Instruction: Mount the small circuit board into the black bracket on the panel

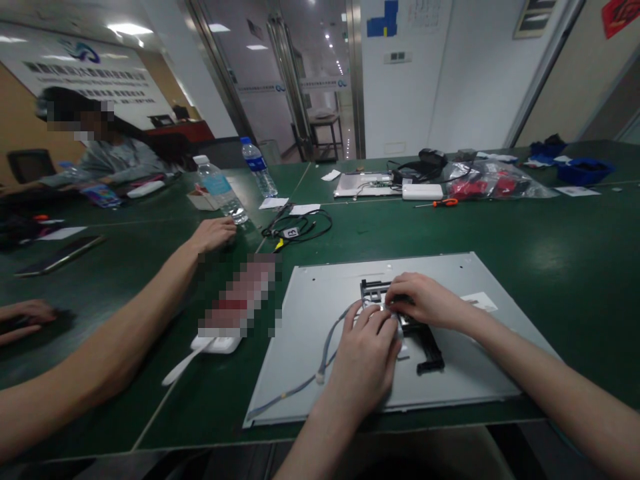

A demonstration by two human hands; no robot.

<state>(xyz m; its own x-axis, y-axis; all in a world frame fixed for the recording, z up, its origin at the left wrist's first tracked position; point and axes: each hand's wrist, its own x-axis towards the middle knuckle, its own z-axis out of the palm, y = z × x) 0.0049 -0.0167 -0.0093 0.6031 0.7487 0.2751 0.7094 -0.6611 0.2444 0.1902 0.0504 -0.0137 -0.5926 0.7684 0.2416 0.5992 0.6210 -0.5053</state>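
Observation:
A large grey metal panel (320, 293) lies flat on the table in front of me. On its middle sits a black plastic bracket (431, 350), partly covered by my hands. My left hand (370, 340) has its fingers curled down at the bracket's near-left side. From the right, my right hand (420, 297) bends its fingers in a pinch over the same spot. The fingertips meet around a small shiny part, largely hidden, which I cannot make out. A grey cable bundle (325, 353) runs from under my left hand to the panel's near-left corner.
Another person's arm (135, 313) reaches in from the left, its hand by a water bottle (220, 190). A white power bank (220, 343) and black cables (300, 230) lie left of the panel. Farther back are an orange-handled screwdriver (443, 203) and plastic bags (500, 180).

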